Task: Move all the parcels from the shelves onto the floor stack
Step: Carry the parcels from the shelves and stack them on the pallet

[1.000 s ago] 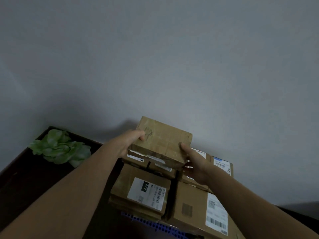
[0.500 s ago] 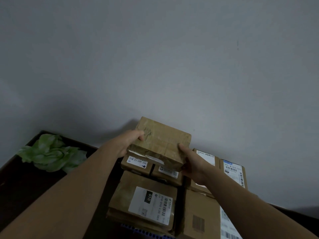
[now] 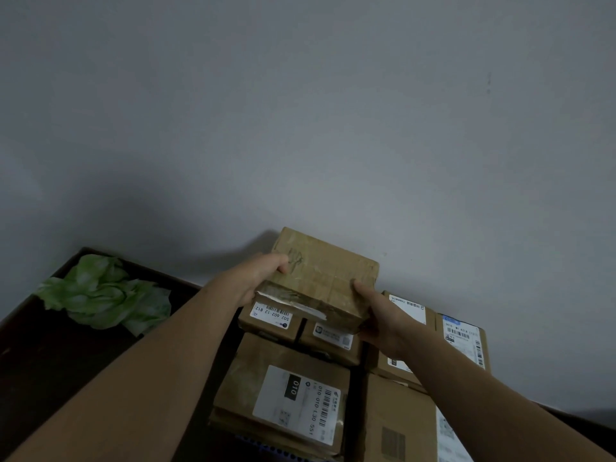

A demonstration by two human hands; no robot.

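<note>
I hold a taped brown cardboard parcel (image 3: 321,278) between both hands, close to the grey wall. My left hand (image 3: 256,278) grips its left edge with the thumb on top. My right hand (image 3: 383,315) grips its right front corner. The parcel hovers over a group of other cardboard parcels: two small labelled ones (image 3: 271,316) (image 3: 333,338) right beneath it, a larger one with a white "010" label (image 3: 286,395) in front, and more parcels at the right (image 3: 463,338) (image 3: 400,421).
A grey wall (image 3: 300,111) fills the upper view. A dark surface (image 3: 66,355) spreads to the left, with a crumpled green leafy thing (image 3: 103,295) lying on it. A strip of blue perforated plastic (image 3: 266,450) peeks out under the front parcels.
The view has shifted a little, so the parcels below sit lower and further right in frame. Both hands keep the same grip on the parcel, which has barely moved.
</note>
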